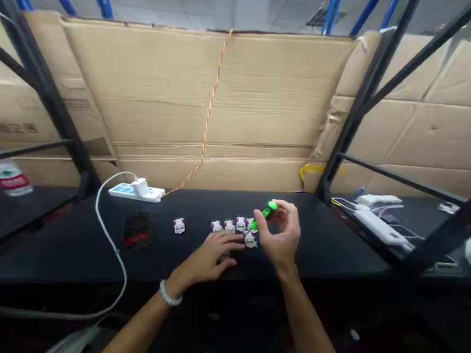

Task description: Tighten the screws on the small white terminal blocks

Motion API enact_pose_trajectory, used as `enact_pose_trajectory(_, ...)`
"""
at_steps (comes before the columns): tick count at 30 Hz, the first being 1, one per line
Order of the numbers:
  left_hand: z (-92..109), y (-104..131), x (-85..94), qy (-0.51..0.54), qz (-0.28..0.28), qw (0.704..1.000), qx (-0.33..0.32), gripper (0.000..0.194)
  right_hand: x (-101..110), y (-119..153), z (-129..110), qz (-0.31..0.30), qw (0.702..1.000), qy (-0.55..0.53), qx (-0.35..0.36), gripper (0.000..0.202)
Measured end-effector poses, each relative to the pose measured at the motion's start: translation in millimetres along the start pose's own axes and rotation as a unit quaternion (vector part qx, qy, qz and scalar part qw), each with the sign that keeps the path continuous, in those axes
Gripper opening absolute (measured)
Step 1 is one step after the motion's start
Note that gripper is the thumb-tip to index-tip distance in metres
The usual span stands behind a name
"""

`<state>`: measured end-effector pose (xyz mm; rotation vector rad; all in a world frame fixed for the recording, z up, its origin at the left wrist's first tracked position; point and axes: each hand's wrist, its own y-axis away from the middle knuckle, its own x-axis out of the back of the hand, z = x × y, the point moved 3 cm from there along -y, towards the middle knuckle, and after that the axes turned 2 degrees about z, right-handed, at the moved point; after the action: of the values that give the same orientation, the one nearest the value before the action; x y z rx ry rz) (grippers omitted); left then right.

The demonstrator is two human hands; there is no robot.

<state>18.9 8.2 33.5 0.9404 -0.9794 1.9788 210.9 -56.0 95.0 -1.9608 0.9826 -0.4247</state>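
Observation:
My right hand point(280, 232) grips a green and black screwdriver point(269, 209) by its handle, pointing it down and to the left. Just below its tip lies a small white part with purple bits point(250, 239); whether the tip touches it I cannot tell. My left hand point(216, 252) rests low over the table with its fingers stretched out, the fingertips beside that same part. Another small piece shows partly between the thumb and fingers, mostly hidden. Several similar white and purple parts point(216, 226) stand in a row behind my hands, and a single one point(179, 225) sits off to the left.
A white power strip point(151, 194) with a plugged-in adapter point(139, 186) lies at the back left of the black table point(329, 239). Its white cable point(110, 237) loops toward the front edge. Cardboard point(266, 102) walls the back, and dark rack posts point(357, 110) flank both sides.

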Motion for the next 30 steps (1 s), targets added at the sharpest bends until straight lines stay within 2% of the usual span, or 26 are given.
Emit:
enact_pose_trajectory(8,-1,-8,-0.1,-0.031,-0.014,0.999,0.022,0.036,8,-5,-1,0.03,1.0,0.009,-0.002,0.033)
enact_pose_trajectory(14,-2,3,11.3,-0.03,0.009,0.999,0.038,0.035,21,-14,-1,0.056,0.998,0.005,-0.008,0.035)
enact_pose_trajectory(18,-8,8,11.9,-0.008,0.019,0.999,0.04,0.029,28,-19,1,0.073,0.997,0.001,-0.009,0.035)
enact_pose_trajectory(26,4,-13,0.6,-0.042,-0.01,0.999,0.015,0.024,34,-23,0,0.083,0.996,0.009,-0.008,0.034)
enact_pose_trajectory(30,3,-22,-2.2,-0.062,-0.013,0.998,0.014,0.023,37,-24,0,0.088,0.996,0.009,-0.001,0.034)
